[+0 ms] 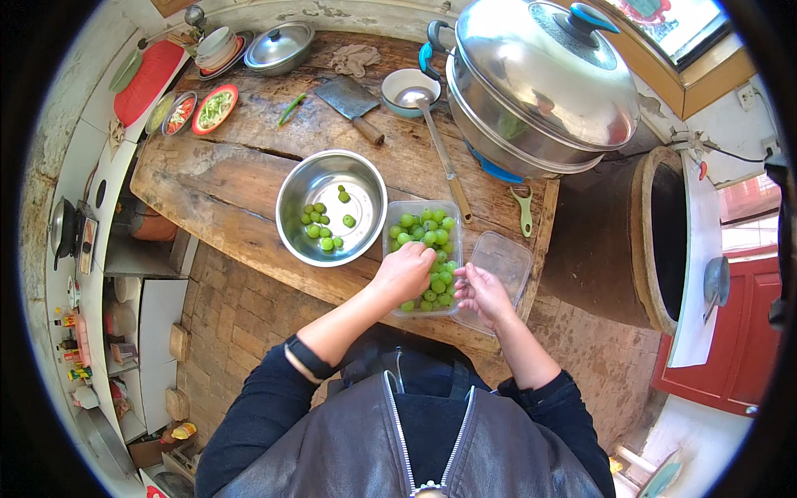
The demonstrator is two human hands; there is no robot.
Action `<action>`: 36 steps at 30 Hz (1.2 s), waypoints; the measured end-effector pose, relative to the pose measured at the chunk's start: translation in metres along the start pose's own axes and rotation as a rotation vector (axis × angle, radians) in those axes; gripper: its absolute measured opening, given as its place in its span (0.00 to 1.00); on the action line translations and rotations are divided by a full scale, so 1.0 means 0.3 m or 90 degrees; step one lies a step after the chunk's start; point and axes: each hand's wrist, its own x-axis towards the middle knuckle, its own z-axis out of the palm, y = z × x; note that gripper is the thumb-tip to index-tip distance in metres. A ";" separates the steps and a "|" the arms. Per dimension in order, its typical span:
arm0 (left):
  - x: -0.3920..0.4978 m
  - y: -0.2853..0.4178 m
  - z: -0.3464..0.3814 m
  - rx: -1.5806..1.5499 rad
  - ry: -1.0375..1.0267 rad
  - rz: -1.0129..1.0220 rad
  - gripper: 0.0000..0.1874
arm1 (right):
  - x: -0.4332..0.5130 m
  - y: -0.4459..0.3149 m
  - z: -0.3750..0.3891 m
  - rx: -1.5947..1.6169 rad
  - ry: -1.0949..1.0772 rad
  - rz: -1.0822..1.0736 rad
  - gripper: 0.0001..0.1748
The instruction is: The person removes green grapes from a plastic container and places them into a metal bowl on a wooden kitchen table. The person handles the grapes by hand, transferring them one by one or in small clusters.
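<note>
A clear plastic container (458, 249) full of green grapes (438, 287) stands near the front edge of the wooden table. My left hand (408, 272) reaches over it from the left. Its fingers curl down at the grapes, and its fingertips are hidden, so a grip on one cannot be seen. By the container's right rim is my right hand (485, 294), palm turned inward, thumb and fingers loosely apart with nothing visible in them. Left of the container, a stainless steel bowl (364, 180) holds several grapes (320, 229) on its bottom.
A clear lid (503, 261) lies partly under my right hand. Beyond are a peeler (523, 211), a ladle (443, 146) resting in a white bowl (392, 81), a cleaver (348, 99) and a green chili (291, 110). A large steamer (535, 87) stands back right, beside a big earthen jar (598, 230).
</note>
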 end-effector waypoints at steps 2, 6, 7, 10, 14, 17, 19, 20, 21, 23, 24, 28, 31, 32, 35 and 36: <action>-0.037 0.040 -0.020 -0.127 0.057 0.090 0.13 | -0.033 0.023 -0.003 0.073 -0.047 0.032 0.25; -0.027 0.052 -0.022 -0.269 0.105 0.088 0.18 | -0.031 0.031 -0.043 0.222 -0.133 0.147 0.25; -0.003 0.029 -0.018 -0.287 0.125 0.059 0.18 | -0.018 0.030 -0.046 0.025 -0.104 0.017 0.24; 0.047 -0.023 0.025 -0.078 0.088 0.088 0.15 | 0.016 0.007 -0.061 -0.596 0.073 -0.306 0.19; 0.086 -0.028 0.086 0.056 0.012 0.124 0.13 | 0.069 -0.011 -0.006 -0.914 0.124 -0.485 0.14; 0.086 -0.030 0.080 0.067 0.015 0.119 0.11 | 0.102 -0.030 0.016 -1.036 0.079 -0.396 0.13; 0.064 -0.035 0.056 0.057 0.058 0.112 0.10 | 0.105 -0.041 0.012 -1.034 0.061 -0.410 0.16; 0.049 -0.041 0.040 0.056 0.062 0.102 0.10 | 0.105 -0.049 0.008 -1.037 0.052 -0.421 0.18; 0.029 -0.046 0.021 -0.046 0.104 0.073 0.10 | 0.098 -0.056 0.003 -0.916 0.057 -0.412 0.17; -0.024 -0.053 -0.018 -0.242 0.147 0.003 0.11 | 0.061 -0.065 -0.006 -0.678 0.065 -0.369 0.15; -0.046 -0.048 -0.031 -0.459 0.103 -0.102 0.11 | 0.055 -0.069 0.007 -0.529 0.047 -0.367 0.16; -0.095 -0.028 -0.063 -1.252 -0.060 -0.289 0.14 | -0.033 -0.090 0.012 0.167 -0.216 0.058 0.19; -0.101 0.002 -0.061 -1.166 -0.028 -0.217 0.15 | -0.051 -0.106 0.033 0.195 -0.252 0.118 0.21; -0.094 0.005 -0.061 -1.066 -0.033 -0.224 0.15 | -0.052 -0.108 0.041 0.182 -0.255 0.124 0.22; -0.081 0.019 -0.058 -0.955 0.031 -0.045 0.14 | -0.051 -0.110 0.064 0.104 -0.259 0.117 0.22; -0.078 0.028 -0.055 -0.979 0.041 -0.004 0.15 | -0.050 -0.107 0.073 0.079 -0.231 0.128 0.23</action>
